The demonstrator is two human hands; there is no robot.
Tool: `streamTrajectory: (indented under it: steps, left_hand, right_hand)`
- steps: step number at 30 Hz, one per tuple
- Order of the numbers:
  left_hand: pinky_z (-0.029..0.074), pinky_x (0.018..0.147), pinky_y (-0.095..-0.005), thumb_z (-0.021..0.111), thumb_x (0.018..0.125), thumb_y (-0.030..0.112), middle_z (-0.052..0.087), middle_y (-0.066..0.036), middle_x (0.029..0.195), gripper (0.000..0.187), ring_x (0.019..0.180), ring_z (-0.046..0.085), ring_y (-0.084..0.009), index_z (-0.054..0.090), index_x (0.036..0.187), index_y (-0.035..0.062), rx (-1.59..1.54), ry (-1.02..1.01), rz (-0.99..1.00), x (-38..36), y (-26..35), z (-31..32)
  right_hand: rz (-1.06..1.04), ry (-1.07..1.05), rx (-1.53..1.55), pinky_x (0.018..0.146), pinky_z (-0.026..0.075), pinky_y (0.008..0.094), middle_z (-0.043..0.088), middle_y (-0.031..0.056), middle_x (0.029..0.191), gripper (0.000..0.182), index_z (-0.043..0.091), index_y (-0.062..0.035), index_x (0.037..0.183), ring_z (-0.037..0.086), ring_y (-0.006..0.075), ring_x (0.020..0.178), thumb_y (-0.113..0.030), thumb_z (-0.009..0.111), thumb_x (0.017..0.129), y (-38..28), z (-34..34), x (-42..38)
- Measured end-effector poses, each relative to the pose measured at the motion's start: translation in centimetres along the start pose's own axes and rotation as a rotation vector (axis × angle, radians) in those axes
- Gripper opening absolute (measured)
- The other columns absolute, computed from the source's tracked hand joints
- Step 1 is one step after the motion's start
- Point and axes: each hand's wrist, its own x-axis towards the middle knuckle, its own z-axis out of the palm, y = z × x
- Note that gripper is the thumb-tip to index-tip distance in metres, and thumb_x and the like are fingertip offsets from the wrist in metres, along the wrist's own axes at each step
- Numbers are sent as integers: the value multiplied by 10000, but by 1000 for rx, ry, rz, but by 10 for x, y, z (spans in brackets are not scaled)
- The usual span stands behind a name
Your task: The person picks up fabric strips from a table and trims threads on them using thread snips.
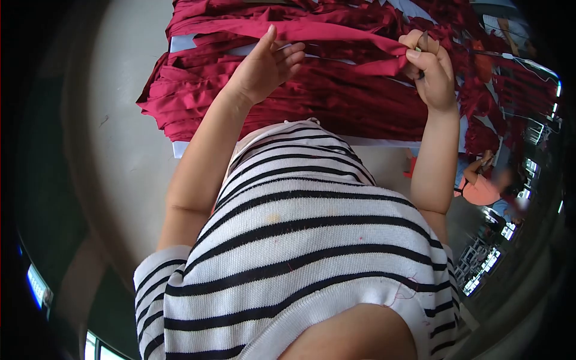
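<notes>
My right hand (433,71) is closed, pinching the end of a dark red fabric strip (336,31) between thumb and fingers. A small pointed metal tool (423,42), mostly hidden by the fingers, also pokes out of this hand. From there the strip stretches leftward, passing behind my left hand (264,71). That hand is open, thumb raised and fingers extended, right in front of the strip. Beneath both hands, layers of the same dark red cloth (198,96) lie spread in long folded strips across the table.
White edges of the table covering (181,43) show between the cloth layers. To the right, a person in an orange top (482,190) sits at work. More red cloth (531,90) and a white cable (531,62) lie at the far right. Grey floor (123,114) extends on the left.
</notes>
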Motion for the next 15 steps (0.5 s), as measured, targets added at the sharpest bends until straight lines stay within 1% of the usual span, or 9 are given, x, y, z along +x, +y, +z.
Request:
streamTrajectory:
  steps: [1, 4, 5, 8, 9, 10, 12, 13, 15]
  left_hand:
    - [407, 929, -342, 560, 839, 353, 595, -59, 936, 435, 942, 559, -204, 478, 1116, 27, -177, -24, 9, 2, 4, 4]
    - [445, 896, -322, 582, 837, 259, 594, -40, 889, 262, 901, 573, -183, 526, 979, 46, -233, -137, 78, 4, 14, -6]
    - [489, 824, -293, 590, 831, 161, 598, -31, 874, 123, 851, 586, -148, 548, 876, 56, -200, -175, 85, -1, 17, -9]
    - [510, 763, -271, 577, 832, 119, 604, -38, 887, 66, 823, 592, -133, 567, 843, 55, -33, -122, 214, -29, 27, -1]
    - [511, 750, -262, 572, 825, 91, 612, -37, 868, 52, 806, 597, -127, 579, 859, 52, -7, -119, 247, -41, 31, 5]
    - [514, 740, -261, 570, 824, 86, 614, -35, 856, 58, 801, 599, -125, 580, 867, 50, 6, -95, 271, -49, 32, 7]
    - [518, 720, -259, 566, 820, 75, 619, -32, 833, 72, 792, 601, -121, 584, 884, 45, 36, -50, 316, -64, 33, 10]
    - [525, 695, -261, 559, 819, 67, 624, -35, 821, 104, 770, 609, -122, 584, 913, 32, 62, -59, 335, -70, 33, 13]
    - [528, 663, -241, 563, 813, 53, 625, -43, 842, 117, 759, 611, -118, 578, 925, 24, 110, -116, 348, -83, 34, 25]
  right_hand:
    - [-37, 15, -11, 451, 186, 179, 302, -88, 579, 85, 486, -51, 724, 228, 4, 500, -123, 463, 763, -4, 11, -4]
    - [89, -39, -66, 448, 206, 187, 322, -82, 571, 80, 477, -60, 708, 252, 11, 489, -120, 466, 760, -4, 12, -12]
    - [127, -76, -72, 470, 219, 182, 335, -81, 591, 73, 469, -60, 700, 271, 10, 522, -109, 472, 755, -3, 10, -15]
    - [313, -172, -169, 502, 249, 185, 355, -78, 618, 76, 465, -54, 698, 292, 14, 563, -96, 487, 757, -3, 21, -17]
    - [389, -244, -275, 549, 307, 199, 378, -71, 644, 72, 471, -33, 718, 333, 27, 612, -77, 501, 765, 5, 19, -18]
    - [444, -314, -310, 593, 362, 213, 441, -57, 668, 127, 508, -12, 757, 392, 41, 639, -123, 551, 799, 4, 26, -17]
    - [473, -487, -403, 638, 391, 213, 511, -35, 730, 207, 551, -1, 823, 448, 51, 694, -204, 590, 819, 2, 37, -16]
    - [440, -473, -381, 647, 396, 211, 542, -22, 769, 281, 582, -12, 887, 472, 55, 712, -283, 608, 819, 5, 40, -17]
    - [295, -320, -335, 649, 380, 218, 520, -31, 761, 292, 575, -14, 938, 448, 59, 704, -283, 594, 826, 2, 52, -11]
